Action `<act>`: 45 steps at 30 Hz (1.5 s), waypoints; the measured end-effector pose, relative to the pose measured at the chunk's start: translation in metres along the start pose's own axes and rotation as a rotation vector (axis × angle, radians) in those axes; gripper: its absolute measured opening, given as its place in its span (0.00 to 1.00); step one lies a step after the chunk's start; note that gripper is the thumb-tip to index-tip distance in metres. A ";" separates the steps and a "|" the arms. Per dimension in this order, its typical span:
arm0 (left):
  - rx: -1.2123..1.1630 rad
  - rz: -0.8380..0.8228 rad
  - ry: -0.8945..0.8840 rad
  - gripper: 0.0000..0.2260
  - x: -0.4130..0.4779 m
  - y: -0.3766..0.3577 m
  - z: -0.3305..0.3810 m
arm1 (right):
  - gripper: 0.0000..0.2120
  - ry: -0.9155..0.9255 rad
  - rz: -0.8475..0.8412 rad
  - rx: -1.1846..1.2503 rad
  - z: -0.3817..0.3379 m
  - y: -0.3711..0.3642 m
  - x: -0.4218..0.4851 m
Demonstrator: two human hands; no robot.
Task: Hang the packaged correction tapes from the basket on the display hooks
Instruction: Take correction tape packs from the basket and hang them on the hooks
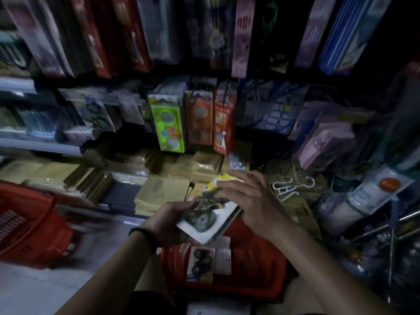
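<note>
The left hand [168,221] and right hand [247,201] are gripping a stack of packs [204,220]. Under the grip a red basket [256,260] is sitting open-topped, leaving room downward. Just beyond, brown envelopes [159,192] are lying in piles, and hanging packs [167,126] are crowding the space above them. Right of the grip metal rods [384,227] are jutting out. Left of it bare floor [45,289] is lying open before a second basket [29,226].

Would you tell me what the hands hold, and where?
A stack of correction tape packs: left hand grips its left edge, right hand holds its right edge.
</note>
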State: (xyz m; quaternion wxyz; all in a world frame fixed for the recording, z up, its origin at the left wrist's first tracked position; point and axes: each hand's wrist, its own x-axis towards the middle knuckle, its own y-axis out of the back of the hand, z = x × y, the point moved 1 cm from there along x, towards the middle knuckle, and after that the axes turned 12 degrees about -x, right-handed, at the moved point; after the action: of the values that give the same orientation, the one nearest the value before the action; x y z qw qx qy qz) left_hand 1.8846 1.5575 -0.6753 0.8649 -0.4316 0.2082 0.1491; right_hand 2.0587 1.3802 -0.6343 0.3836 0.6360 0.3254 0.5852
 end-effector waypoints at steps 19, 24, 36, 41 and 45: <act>0.154 0.167 -0.855 0.24 -0.064 -0.149 0.110 | 0.53 -0.224 -0.147 -0.020 0.002 0.146 0.120; 0.233 0.158 -0.974 0.24 -0.086 -0.177 0.136 | 0.55 -0.159 -0.081 -0.045 -0.004 0.177 0.147; 0.230 0.141 -1.212 0.08 -0.141 -0.198 0.240 | 0.52 0.059 0.164 -0.349 0.012 0.237 0.259; 0.258 0.287 -1.472 0.08 -0.158 -0.193 0.299 | 0.54 0.029 0.150 -0.458 0.020 0.258 0.316; 0.253 0.288 -1.534 0.09 -0.167 -0.190 0.334 | 0.53 -0.006 0.119 -0.577 0.026 0.271 0.359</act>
State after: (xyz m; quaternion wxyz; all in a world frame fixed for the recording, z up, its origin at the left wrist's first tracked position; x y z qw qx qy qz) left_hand 1.8999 1.7039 -0.2833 0.7819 -0.0756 -0.3771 0.4906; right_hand 2.1117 1.5533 -0.2214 0.5145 0.5204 0.1068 0.6731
